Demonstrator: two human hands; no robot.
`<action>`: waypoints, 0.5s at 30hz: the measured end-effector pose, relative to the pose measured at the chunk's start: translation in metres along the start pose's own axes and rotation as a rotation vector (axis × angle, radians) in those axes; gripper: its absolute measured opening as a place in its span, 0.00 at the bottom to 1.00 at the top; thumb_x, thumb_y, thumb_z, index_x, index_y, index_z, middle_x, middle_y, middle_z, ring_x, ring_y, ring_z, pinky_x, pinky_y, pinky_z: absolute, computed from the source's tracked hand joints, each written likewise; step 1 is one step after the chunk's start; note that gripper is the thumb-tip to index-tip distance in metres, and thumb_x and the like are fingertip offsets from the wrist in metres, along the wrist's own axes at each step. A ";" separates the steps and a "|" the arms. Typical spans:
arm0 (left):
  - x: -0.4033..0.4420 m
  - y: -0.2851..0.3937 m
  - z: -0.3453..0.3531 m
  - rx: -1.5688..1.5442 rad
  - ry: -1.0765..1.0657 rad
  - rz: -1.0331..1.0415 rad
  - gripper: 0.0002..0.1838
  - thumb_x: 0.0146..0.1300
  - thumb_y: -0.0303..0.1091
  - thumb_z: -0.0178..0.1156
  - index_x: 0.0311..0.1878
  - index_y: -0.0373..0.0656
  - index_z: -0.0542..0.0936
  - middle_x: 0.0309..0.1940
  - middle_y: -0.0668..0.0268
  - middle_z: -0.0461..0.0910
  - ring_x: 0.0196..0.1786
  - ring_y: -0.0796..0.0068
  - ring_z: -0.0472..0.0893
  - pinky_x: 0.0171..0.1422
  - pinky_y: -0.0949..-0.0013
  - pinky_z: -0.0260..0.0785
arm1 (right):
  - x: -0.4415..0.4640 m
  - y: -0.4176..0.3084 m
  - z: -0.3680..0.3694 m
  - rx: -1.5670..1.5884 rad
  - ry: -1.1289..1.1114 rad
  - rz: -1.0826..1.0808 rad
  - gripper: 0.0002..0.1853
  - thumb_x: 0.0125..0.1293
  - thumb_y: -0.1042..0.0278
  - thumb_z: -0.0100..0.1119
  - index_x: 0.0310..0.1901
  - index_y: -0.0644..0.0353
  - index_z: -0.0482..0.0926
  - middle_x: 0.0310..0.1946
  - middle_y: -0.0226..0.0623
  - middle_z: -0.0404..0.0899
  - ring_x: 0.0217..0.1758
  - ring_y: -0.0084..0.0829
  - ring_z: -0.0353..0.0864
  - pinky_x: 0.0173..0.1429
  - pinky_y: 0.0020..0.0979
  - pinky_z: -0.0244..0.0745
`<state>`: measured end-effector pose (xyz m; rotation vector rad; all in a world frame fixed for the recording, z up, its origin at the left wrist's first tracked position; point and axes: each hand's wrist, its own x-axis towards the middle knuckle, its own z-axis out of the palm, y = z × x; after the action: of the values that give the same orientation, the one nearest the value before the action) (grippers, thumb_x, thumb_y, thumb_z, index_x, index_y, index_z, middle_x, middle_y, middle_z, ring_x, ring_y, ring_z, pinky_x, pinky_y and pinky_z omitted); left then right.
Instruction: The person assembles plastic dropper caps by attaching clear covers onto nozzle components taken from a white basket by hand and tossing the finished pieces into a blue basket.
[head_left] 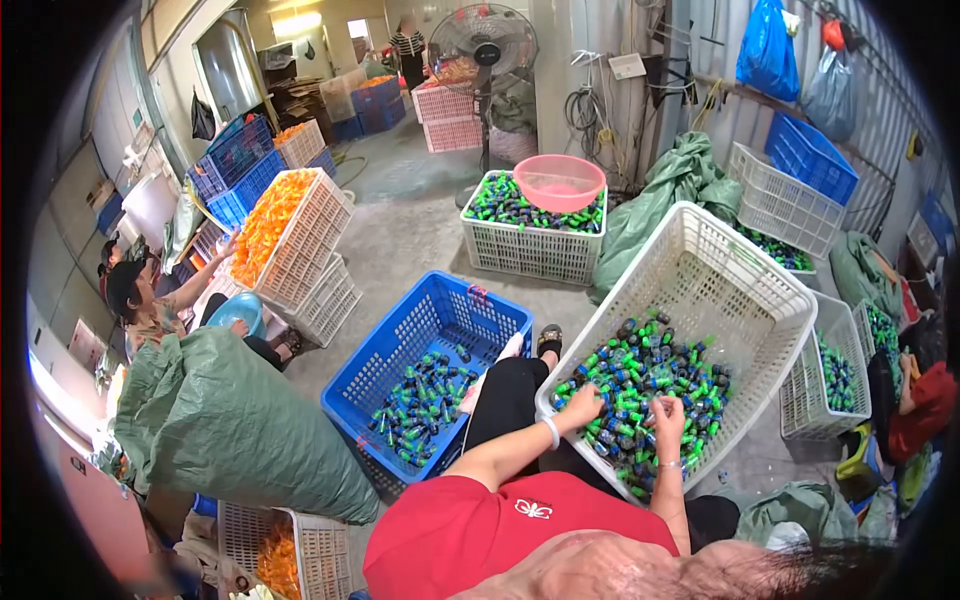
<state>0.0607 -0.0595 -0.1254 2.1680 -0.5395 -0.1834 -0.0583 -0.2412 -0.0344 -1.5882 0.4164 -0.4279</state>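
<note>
The white crate [748, 270] directly beneath the hands is tilted toward the body, presumably so that the small green-and-dark pieces [645, 375] collect at its lower end, within reach. The left hand [580, 408] is at the pile's near left edge, fingers curled and partly closed; the right hand [667, 420] is just beside it over the pile, thumb and fingers bent close together. Whether either grips a piece cannot be told. Left of the hands, the blue crate [470, 315] stands beside the leg, likely for easy access, and contains a loose layer of similar pieces [415, 410]. Beyond the hands, a pink basin [560, 185] rests on a filled crate [530, 250]; farther back, a standing fan [487, 52] faces the work area, presumably for cooling.
</note>
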 end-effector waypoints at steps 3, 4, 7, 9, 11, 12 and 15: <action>-0.017 0.012 -0.022 -0.169 -0.029 0.007 0.19 0.59 0.40 0.64 0.47 0.38 0.75 0.42 0.53 0.80 0.46 0.55 0.80 0.52 0.54 0.71 | 0.000 0.007 -0.002 0.024 0.072 0.013 0.13 0.64 0.65 0.64 0.44 0.61 0.72 0.32 0.31 0.77 0.28 0.19 0.74 0.29 0.22 0.71; -0.026 0.029 -0.037 -0.199 -0.100 0.030 0.19 0.60 0.41 0.63 0.49 0.39 0.75 0.43 0.55 0.80 0.46 0.59 0.80 0.51 0.58 0.72 | -0.001 0.005 0.004 0.008 0.049 -0.016 0.12 0.65 0.64 0.63 0.44 0.60 0.72 0.30 0.29 0.76 0.26 0.18 0.72 0.27 0.21 0.69; -0.048 0.065 -0.051 -0.357 -0.220 -0.011 0.19 0.62 0.42 0.62 0.50 0.40 0.75 0.44 0.59 0.80 0.45 0.67 0.80 0.49 0.63 0.73 | -0.010 0.008 0.023 -0.019 0.005 -0.079 0.11 0.67 0.63 0.61 0.42 0.58 0.71 0.27 0.25 0.74 0.22 0.14 0.69 0.24 0.18 0.63; -0.052 0.077 -0.055 -0.611 -0.302 -0.120 0.17 0.63 0.44 0.62 0.47 0.41 0.76 0.41 0.62 0.79 0.44 0.73 0.79 0.48 0.65 0.74 | -0.014 0.021 0.038 -0.029 -0.075 -0.069 0.12 0.66 0.62 0.61 0.43 0.60 0.72 0.30 0.29 0.75 0.26 0.17 0.70 0.27 0.20 0.67; -0.052 0.074 -0.057 -0.744 -0.297 -0.215 0.16 0.64 0.43 0.62 0.46 0.41 0.76 0.39 0.63 0.79 0.42 0.75 0.79 0.46 0.66 0.75 | -0.019 0.019 0.048 -0.038 -0.113 -0.067 0.13 0.66 0.62 0.62 0.44 0.60 0.72 0.31 0.31 0.75 0.28 0.18 0.71 0.28 0.20 0.69; -0.054 0.071 -0.058 -0.877 -0.291 -0.315 0.15 0.64 0.43 0.62 0.45 0.42 0.76 0.37 0.65 0.78 0.40 0.77 0.79 0.44 0.68 0.75 | -0.025 0.011 0.052 -0.007 -0.160 -0.022 0.13 0.66 0.62 0.62 0.44 0.60 0.72 0.30 0.30 0.75 0.27 0.18 0.71 0.28 0.20 0.69; -0.056 0.066 -0.058 -1.068 -0.231 -0.439 0.14 0.65 0.42 0.62 0.44 0.43 0.76 0.34 0.67 0.76 0.35 0.78 0.79 0.41 0.69 0.76 | -0.036 -0.012 0.049 0.049 -0.253 0.078 0.13 0.65 0.63 0.62 0.44 0.60 0.72 0.29 0.29 0.73 0.26 0.17 0.70 0.27 0.20 0.68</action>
<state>0.0084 -0.0275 -0.0410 1.1797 -0.0220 -0.7730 -0.0641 -0.1805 -0.0257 -1.5500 0.2707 -0.1727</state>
